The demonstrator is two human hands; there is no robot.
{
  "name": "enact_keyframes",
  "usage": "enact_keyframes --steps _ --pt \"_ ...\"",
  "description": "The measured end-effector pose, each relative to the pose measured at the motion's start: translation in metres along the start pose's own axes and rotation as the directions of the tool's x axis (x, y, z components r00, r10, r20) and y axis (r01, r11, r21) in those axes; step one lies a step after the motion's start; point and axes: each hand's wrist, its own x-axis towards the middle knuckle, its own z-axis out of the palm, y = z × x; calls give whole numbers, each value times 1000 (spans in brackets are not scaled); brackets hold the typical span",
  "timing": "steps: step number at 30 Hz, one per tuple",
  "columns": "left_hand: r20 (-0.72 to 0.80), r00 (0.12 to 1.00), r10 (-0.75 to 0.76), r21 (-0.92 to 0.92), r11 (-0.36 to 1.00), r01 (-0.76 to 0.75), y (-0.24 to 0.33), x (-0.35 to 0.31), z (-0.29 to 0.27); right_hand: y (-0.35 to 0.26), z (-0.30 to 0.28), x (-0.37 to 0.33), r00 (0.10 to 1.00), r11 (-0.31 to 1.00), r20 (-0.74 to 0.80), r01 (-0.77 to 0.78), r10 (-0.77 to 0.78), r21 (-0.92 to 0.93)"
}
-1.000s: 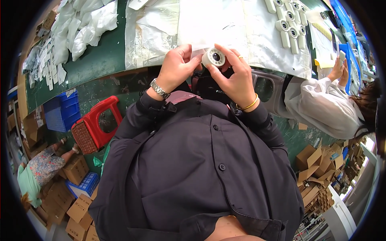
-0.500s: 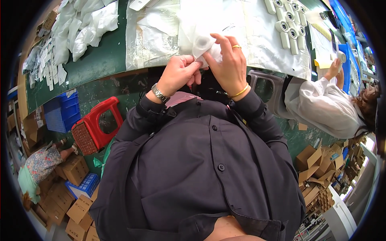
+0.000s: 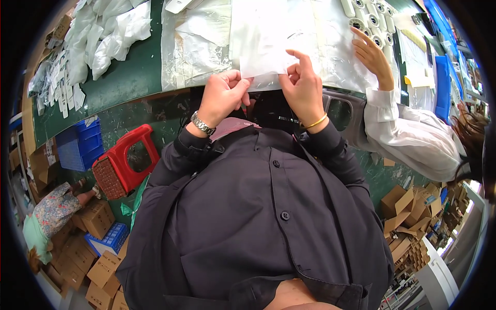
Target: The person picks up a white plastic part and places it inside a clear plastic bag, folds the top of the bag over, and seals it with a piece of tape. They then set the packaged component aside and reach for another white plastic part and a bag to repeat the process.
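A thin, translucent white plastic bag (image 3: 262, 59) lies flat at the table's near edge, between my two hands. My left hand (image 3: 223, 96) is closed, with thumb and fingertips pinching the bag's near left corner. At the near right corner, my right hand (image 3: 302, 85) has its thumb against the bag and its fingers curled, while the index finger points up and away. Glare washes out the bag's far part, so I cannot tell whether anything is inside.
White bagged items (image 3: 124, 36) pile up at the far left, beside small white pieces (image 3: 64, 85). Several white parts with dark round openings (image 3: 373, 20) stand far right, where a co-worker's hand (image 3: 373, 57) reaches. A red stool (image 3: 126, 160) and blue crate (image 3: 80, 144) sit left below the table.
My hands have moved apart, and the bag, bunched up before with a rounded shape showing, now lies flat. The co-worker's hand has moved left onto the white parts.
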Motion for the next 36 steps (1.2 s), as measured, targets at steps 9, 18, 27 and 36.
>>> enact_keyframes --steps 9,18,27,36 --pt "51 996 -79 -55 995 81 2 -7 -19 2 -15 -28 997 994 -6 82 -82 75" --pt "-42 993 -112 -77 991 109 -1 0 -13 -24 -6 -11 926 925 17 375 -377 54" --pt "-31 996 -83 -132 988 79 -5 -6 -20 -26 17 -4 881 895 158 444 -445 43" --pt "-3 996 -94 -176 980 91 -2 -6 -15 -29 21 -1 854 861 240 497 -462 -110"
